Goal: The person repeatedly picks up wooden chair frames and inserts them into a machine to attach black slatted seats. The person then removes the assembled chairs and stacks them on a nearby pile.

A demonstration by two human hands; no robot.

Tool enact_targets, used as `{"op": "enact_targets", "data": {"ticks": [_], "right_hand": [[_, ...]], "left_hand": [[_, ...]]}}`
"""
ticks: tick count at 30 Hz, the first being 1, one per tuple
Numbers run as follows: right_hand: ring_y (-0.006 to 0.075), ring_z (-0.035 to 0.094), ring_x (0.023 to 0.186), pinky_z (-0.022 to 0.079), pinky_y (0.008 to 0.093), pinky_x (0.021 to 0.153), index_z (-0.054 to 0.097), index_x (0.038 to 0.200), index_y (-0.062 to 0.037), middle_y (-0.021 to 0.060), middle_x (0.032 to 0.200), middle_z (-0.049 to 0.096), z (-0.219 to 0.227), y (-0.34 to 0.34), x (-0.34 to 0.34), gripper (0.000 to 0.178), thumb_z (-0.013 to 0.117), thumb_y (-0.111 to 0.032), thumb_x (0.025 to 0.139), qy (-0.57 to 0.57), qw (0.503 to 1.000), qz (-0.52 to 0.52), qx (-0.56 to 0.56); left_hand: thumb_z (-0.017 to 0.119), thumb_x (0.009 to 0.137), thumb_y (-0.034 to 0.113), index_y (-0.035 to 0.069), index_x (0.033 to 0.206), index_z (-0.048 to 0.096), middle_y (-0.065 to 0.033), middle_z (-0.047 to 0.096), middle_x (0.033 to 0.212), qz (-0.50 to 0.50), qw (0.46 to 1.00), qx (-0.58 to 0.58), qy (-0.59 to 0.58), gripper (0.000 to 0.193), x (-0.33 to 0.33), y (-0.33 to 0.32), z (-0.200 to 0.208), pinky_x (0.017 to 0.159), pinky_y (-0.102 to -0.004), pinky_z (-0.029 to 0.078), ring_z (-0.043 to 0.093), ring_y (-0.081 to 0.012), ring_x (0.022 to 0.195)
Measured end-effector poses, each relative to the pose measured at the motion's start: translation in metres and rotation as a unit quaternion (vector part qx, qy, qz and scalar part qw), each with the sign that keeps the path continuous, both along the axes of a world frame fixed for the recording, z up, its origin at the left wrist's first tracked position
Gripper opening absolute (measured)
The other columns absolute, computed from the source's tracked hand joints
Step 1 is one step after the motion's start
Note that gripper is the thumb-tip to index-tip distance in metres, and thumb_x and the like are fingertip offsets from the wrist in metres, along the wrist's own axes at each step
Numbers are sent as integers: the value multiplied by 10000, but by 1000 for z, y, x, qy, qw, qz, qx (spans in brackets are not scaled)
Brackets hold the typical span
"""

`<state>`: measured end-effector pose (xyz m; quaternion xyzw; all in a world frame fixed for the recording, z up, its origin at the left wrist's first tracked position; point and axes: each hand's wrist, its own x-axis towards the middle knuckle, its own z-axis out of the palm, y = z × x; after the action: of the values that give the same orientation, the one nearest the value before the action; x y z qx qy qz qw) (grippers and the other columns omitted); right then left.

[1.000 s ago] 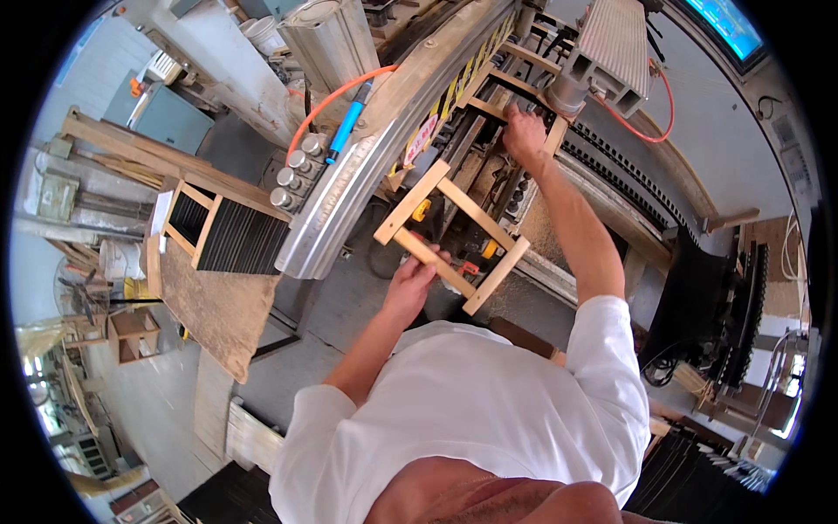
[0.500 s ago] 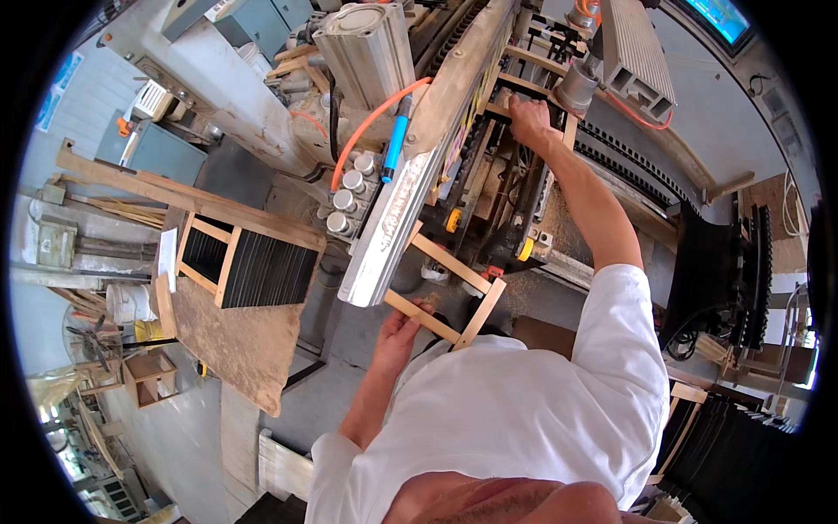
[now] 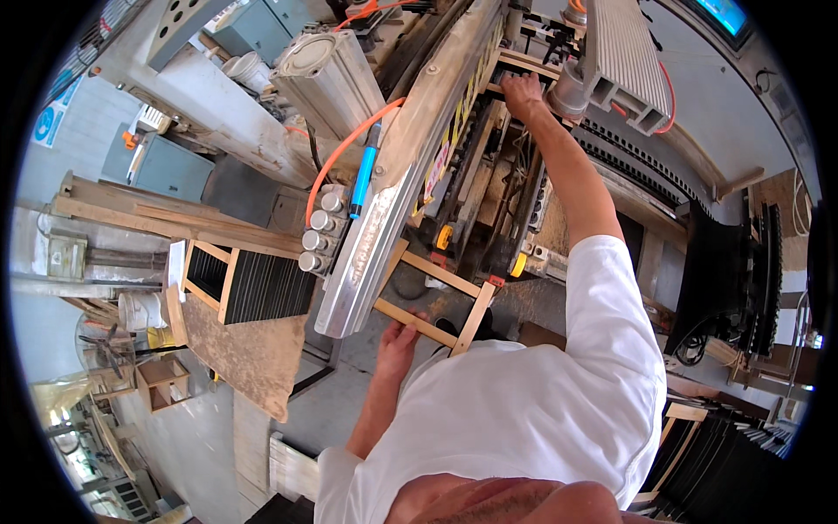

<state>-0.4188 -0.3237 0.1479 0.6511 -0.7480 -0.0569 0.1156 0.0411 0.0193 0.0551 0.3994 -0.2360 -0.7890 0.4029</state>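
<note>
The person's left hand point(image 3: 397, 342) grips the near rail of a small wooden frame point(image 3: 434, 301), fingers curled over the top of the slat and thumb underneath, so the frame hangs from that hand just in front of the person's white shirt point(image 3: 524, 410). The frame is a light-coloured rectangle of thin slats, tilted, with its far rail tucked under the lower end of a long aluminium beam point(image 3: 397, 188) that runs diagonally up the machine. The frame's right corner lies close to a red part and a yellow part on the machine bed, though whether it touches them cannot be told. The right hand point(image 3: 524, 90) is stretched far out along the arm, well apart from the frame, and is closed around a wooden piece at the top of the machine, just beside a grey metal cylinder point(image 3: 569, 87) and under a ribbed grey housing point(image 3: 621, 61). An orange hose point(image 3: 336, 162) curves from the upper machine down to a cluster of round silver caps point(image 3: 319, 236) on the beam's left side, next to a blue tube point(image 3: 362, 179). To the left, a stack of black panels in wooden frames point(image 3: 253, 284) stands against a brown board point(image 3: 240, 349), above a grey floor.
</note>
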Motion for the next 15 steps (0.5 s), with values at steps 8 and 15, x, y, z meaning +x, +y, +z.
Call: {"op": "enact_targets", "data": {"ticks": [8,15], "right_hand": [[358,646,992,468,511,822,599,1018,-46,177,1005,683,-2,-22,-24,180,568,-97,849,-82,996,12,31],[371,647,992,471,515,810,567,1054,-25,188,1014,679,-15,-24,-31,237,572,-82,824,-89,996,31,0]], "left_hand": [[604,915,96,24,1201,543,-108,608,1181,56,998,35,15,301,-7,12,-15,1058,-418,401,558,-266,1160],[626,909,113,40,1191,543,-104,610,1190,57,997,56,20,304,-18,6,-23,1061,-426,393,556,-266,1175]]}}
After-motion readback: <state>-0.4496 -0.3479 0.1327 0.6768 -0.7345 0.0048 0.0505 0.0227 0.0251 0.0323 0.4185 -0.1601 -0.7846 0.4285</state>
